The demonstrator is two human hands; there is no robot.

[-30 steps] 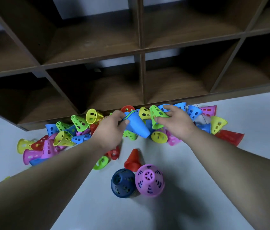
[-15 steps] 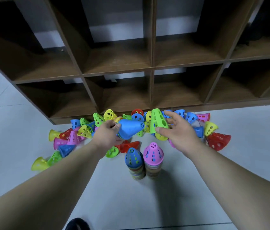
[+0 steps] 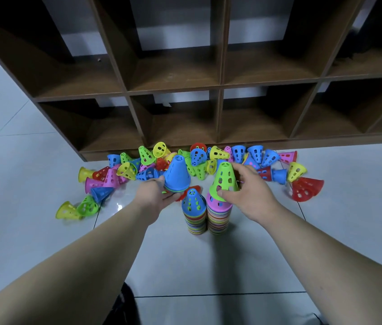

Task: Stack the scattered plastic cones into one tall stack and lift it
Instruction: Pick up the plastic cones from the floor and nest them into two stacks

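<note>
Two striped stacks of cones stand side by side on the floor: the left stack (image 3: pixel 194 219) topped by a blue holed cone, the right stack (image 3: pixel 218 219) topped by a pink one. My left hand (image 3: pixel 154 195) grips a short stack topped by a solid blue cone (image 3: pixel 177 174), upright, just left of and above the left stack. My right hand (image 3: pixel 248 191) holds a green holed cone (image 3: pixel 224 180) upright right over the pink top of the right stack. Several loose coloured cones (image 3: pixel 194 158) lie scattered along the shelf's foot.
A dark wooden cubby shelf (image 3: pixel 220 85) rises right behind the pile. A large red cone (image 3: pixel 307 188) lies at the far right, yellow and green ones (image 3: pixel 77 208) at the far left. A small red cone lies behind the stacks. Pale tiled floor (image 3: pixel 208 266) is near me.
Both hands pulled back from the pile toward the two stacks. The blue cone turned from lying on its side to upright. The green cone came down over the pink-topped stack.
</note>
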